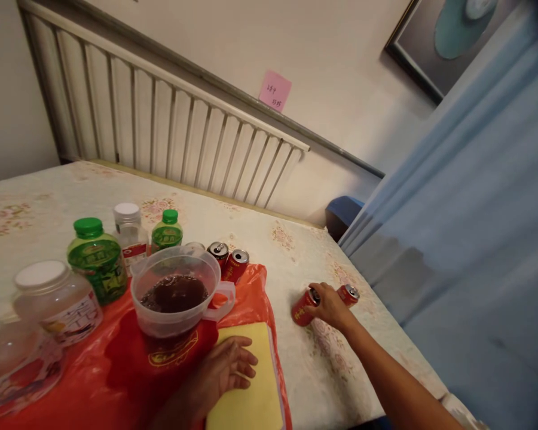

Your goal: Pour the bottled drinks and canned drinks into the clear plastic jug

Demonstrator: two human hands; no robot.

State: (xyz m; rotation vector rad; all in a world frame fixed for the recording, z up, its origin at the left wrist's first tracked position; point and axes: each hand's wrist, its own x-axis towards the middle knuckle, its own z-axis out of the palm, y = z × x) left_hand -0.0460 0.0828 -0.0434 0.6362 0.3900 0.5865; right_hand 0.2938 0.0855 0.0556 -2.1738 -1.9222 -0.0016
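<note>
My right hand point(330, 306) grips a red drink can point(301, 310) near its top, on the flowered tablecloth. Just behind that hand, partly covered by it, is another red can point(348, 294). My left hand point(231, 365) is open and holds nothing, fingers loosely spread over a yellow paper pad point(262, 382). Left of the pad, a clear plastic measuring jug point(174, 319) with a handle contains dark brown, bubbly liquid. Behind the jug, a dark-topped can point(218, 251) and a red can point(237, 266) stand side by side.
On the left are a large green-capped bottle point(96, 260), a smaller green bottle point(167, 230), and white-lidded jars point(58, 298). A red plastic sheet point(89, 388) lies underneath. At the back is a radiator point(161, 113); a blue curtain point(466, 227) hangs on the right.
</note>
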